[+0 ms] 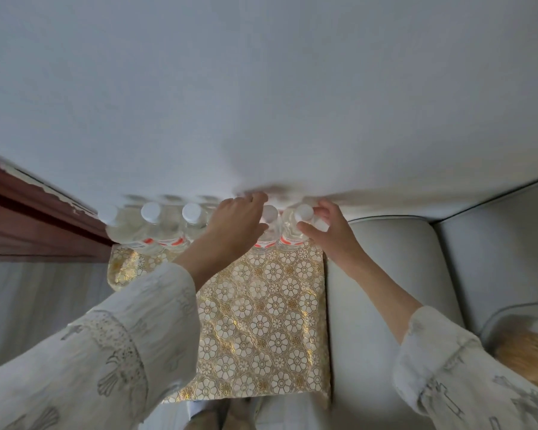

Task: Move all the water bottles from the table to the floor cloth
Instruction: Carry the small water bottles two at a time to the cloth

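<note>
White wall (261, 88), floral cloth (271, 305), left hand (233, 225) and right hand (323, 231) gripping bottles (151, 225).

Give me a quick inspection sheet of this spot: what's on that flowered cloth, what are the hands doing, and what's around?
Surface: gold flowered cloth, wrinkled, mostly bare toward the person.
Job's things: row of clear bottles with white caps along the cloth's far edge by the wall; three to the left, more under the hands; exact count hidden.
Clutter: nothing seen on the cloth apart from the bottles.
Hands: left hand reaching over the row; right hand with fingers around the rightmost bottle.
Cables: nothing seen.
Surroundings: pale wall behind, dark red wood at left, grey sofa at right, something tan and fuzzy on the sofa, too blurred to name.
</note>
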{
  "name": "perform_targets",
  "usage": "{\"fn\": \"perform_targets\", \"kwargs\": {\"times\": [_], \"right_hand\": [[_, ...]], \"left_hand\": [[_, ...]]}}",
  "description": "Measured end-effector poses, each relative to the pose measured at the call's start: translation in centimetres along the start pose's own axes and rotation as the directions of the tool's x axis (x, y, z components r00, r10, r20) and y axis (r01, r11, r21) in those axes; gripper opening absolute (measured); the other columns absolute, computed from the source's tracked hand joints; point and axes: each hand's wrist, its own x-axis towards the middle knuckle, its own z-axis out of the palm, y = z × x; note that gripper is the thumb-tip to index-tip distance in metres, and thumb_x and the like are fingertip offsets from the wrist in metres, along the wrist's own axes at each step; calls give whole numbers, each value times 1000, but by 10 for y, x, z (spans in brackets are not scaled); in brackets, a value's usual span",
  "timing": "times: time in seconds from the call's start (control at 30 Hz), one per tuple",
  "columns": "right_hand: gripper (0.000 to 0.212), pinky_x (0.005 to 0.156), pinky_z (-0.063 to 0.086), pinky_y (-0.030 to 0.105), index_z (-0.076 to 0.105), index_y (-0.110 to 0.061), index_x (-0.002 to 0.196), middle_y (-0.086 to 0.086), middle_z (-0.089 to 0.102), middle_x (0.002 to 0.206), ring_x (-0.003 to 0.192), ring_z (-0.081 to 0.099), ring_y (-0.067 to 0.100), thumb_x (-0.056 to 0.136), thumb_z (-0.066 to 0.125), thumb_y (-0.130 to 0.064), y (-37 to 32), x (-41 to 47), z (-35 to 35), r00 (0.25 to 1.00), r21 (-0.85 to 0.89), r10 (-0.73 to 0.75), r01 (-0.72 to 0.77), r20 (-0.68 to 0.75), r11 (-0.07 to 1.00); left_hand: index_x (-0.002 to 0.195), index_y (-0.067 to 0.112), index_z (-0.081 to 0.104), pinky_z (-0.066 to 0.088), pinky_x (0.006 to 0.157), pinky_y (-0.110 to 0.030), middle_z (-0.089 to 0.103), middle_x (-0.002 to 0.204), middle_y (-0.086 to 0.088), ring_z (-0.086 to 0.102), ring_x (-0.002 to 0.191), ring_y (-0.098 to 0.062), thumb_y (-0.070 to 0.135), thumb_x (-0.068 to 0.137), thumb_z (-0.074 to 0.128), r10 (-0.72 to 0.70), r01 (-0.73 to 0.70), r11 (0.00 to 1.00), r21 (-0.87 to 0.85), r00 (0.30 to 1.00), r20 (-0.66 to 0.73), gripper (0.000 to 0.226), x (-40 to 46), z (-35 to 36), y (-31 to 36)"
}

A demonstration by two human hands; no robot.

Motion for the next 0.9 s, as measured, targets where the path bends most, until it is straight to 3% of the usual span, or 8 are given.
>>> {"fn": "perform_targets", "kwargs": {"times": [0.07,0.13,0.23,0.3,0.47,0.67,0.77,0.9], "right_hand": [[59,76,38,2,35,-19,130,-7,47,117,102,42,3,80,65,-21,-11,-15,1,1000,-40,9,-10,-27,999],[56,70,33,-2,37,-16,130,-10,46,112,104,42,5,82,63,-23,-26,-35,4,999,-125,17,-21,-31,992],[53,95,33,20,36,-15,133,0,46,134,121,43,16,87,56,-31,-63,-68,8,999,-260,17,-3,52,966],[49,96,35,30,40,-15,131,4,47,136,122,45,18,88,54,-34,-95,-92,14,995,-303,-16,44,96,952],[43,89,38,21,44,-17,127,-1,53,127,116,49,11,89,51,-36,-172,-156,52,958,-253,-148,210,244,944],[40,65,41,3,44,-22,126,-20,52,103,96,52,-7,90,48,-38,-243,-216,123,798,-175,-309,452,518,875],[37,67,42,1,46,-21,125,-16,53,103,90,50,-12,90,49,-34,-265,-246,159,677,-101,-359,539,643,836],[35,86,46,19,52,-19,121,-13,58,103,97,57,0,88,54,-31,-272,-300,191,492,6,-374,599,786,801]], "left_hand": [[129,9,36,36,102,-40,53,129,-13,49,119,-30,21,88,54,-17,15,998,-57,999,-41,47,-16,-10,-2],[132,10,36,34,105,-40,50,133,-13,43,125,-28,22,89,53,-43,35,992,-119,997,-66,47,-38,-24,-3],[133,11,35,33,105,-38,47,136,-11,40,128,-25,23,90,51,-64,45,977,-207,994,-87,48,-72,-55,-3],[133,12,36,34,103,-36,47,136,-11,42,126,-25,24,91,51,-95,62,958,-280,990,-106,47,-98,-79,-6],[126,11,44,39,96,-31,57,125,-9,53,115,-22,24,90,52,-328,201,818,-540,933,-149,39,-194,-134,-21],[118,18,52,40,82,-21,63,109,3,57,99,-10,27,90,53,-654,329,644,-690,705,-274,30,-322,-166,-34],[116,17,55,40,83,-19,65,110,-1,58,101,-11,22,89,54,-777,356,565,-744,534,-334,27,-386,-171,-31],[111,14,57,46,81,-19,64,98,3,60,92,-11,18,89,54,-884,337,464,-819,230,-406,22,-464,-166,1]]}}
